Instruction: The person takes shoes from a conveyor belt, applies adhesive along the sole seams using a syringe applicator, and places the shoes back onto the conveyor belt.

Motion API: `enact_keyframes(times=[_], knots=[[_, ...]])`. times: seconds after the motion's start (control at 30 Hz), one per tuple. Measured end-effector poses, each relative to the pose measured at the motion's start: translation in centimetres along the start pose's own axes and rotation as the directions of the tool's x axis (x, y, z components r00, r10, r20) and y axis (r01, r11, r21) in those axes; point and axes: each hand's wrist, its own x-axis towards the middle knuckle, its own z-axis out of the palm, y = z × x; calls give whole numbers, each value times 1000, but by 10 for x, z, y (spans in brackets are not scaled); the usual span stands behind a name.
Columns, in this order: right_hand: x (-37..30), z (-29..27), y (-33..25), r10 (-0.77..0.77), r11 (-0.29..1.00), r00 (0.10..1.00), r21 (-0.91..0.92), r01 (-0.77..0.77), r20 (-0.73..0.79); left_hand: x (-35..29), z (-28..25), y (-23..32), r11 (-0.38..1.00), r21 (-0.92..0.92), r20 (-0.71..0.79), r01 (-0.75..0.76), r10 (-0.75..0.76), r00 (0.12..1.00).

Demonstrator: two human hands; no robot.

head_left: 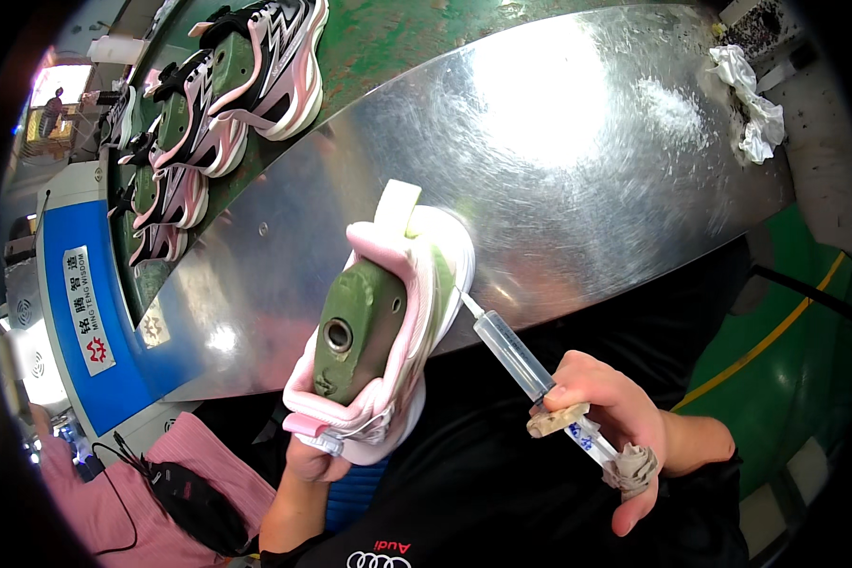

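- Left hand [312, 462] is gripping the shoe [415, 336] over the table's [587, 237] near edge.
- Right hand [627, 407] is gripping the syringe [513, 350], ideally keeping its tip steady.

Crumpled white tissue [755, 106], blue panel [115, 312]

A scratched, curved-edged metal table [587, 218] catches a broad white glare [540, 90] on its surface. Along the table's far side runs a worn green surface [379, 62]; at the table's left end stands a blue panel [71, 222]. Well past the table's left end, a bright opening [62, 85] shows, too blurred to call a window. To the table's right lies glossy green floor [795, 379], crossed by a yellow line [765, 344]
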Motion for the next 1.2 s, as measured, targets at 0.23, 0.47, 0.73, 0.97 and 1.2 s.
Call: enact_keyframes(times=[0.23,0.47,0.73,0.97,1.2], knots=[[5,14,-15,47,998,999,29,-48,23,-2,14,-30,931,-336,99,143,-116,988],[12,15,-60,220,974,952,-107,-201,214,13,20,-41,871,-354,266,340,-255,930],[-14,20,-116,385,905,919,-226,-360,80,51,53,-55,808,-438,524,394,-127,842],[-39,38,-143,291,896,945,-305,-323,-146,79,86,-60,811,-393,549,433,-171,818],[-59,31,-142,180,890,970,-392,-231,-163,99,107,-60,815,-399,542,420,-159,825]])
